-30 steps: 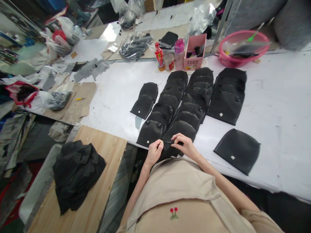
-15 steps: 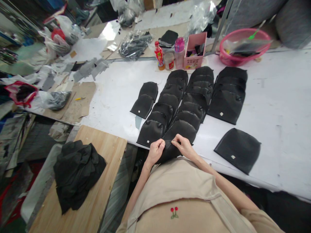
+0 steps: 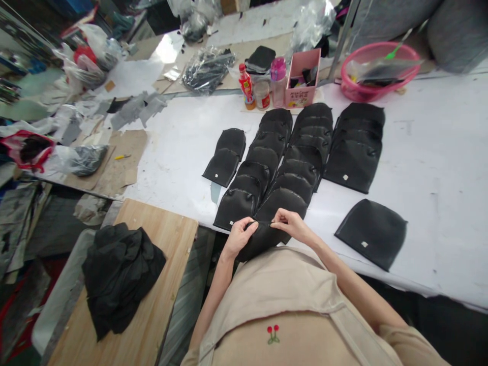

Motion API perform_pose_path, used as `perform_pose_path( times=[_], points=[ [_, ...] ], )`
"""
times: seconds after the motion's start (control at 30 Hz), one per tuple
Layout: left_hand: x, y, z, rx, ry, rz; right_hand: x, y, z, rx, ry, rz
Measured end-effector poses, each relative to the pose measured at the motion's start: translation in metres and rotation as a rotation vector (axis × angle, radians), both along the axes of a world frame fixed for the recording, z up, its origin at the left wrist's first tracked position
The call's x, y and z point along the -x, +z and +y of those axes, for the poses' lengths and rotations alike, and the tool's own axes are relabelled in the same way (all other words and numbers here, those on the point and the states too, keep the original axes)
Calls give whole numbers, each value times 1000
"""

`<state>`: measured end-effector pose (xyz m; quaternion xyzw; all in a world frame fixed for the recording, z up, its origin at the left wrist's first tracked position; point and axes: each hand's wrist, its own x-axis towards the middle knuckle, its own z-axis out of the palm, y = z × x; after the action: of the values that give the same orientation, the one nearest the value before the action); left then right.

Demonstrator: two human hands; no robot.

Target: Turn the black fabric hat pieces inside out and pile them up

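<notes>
Both hands pinch the upper edge of a black leather-like piece [image 3: 263,240], held at the table's front edge against my apron. My left hand [image 3: 241,235] grips the edge between thumb and fingers on the left. A short way along the same edge, my right hand [image 3: 287,223] pinches it with its fingertips. Just beyond lie overlapping rows of similar black pieces [image 3: 287,203], some with a small white tag. One such black piece [image 3: 371,234] lies alone to the right, and a short stack [image 3: 224,157] sits at the left.
At the back stand a red-capped bottle [image 3: 246,87], a glass jar [image 3: 262,95], a pink-lidded bottle [image 3: 278,82], a pink box [image 3: 304,81] and a pink basin [image 3: 377,73]. Black cloth [image 3: 120,279] lies on a wooden board [image 3: 156,300] at left. A yellow cutter [image 3: 122,156] rests on cardboard.
My left hand has turned and its grip has shifted, with the thumb now lying along the edge. The right hand keeps its pinch. The view has shifted slightly.
</notes>
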<state>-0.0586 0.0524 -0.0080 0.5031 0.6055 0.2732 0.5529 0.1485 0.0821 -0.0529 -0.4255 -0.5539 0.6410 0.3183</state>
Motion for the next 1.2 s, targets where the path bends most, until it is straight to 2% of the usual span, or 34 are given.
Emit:
perform_pose_path(
  times=[0.17,0.6,0.77,0.87,1.1,1.2],
  points=[
    [2,-4,-1,47,53,-73,-11,-2,4,-27,80,-20],
    [8,-12,-6,83,140,-178,-21,-13,-4,-123,30,-99],
    [11,-9,-8,102,186,-279,-20,-15,-3,-26,83,3],
    [14,-8,-7,81,213,-276,-19,-17,-2,46,59,62],
    [18,-10,-6,87,237,-298,-26,-22,1,205,-100,65],
    [16,-14,-8,93,253,-334,-24,-23,-3,343,-243,125]
  ],
)
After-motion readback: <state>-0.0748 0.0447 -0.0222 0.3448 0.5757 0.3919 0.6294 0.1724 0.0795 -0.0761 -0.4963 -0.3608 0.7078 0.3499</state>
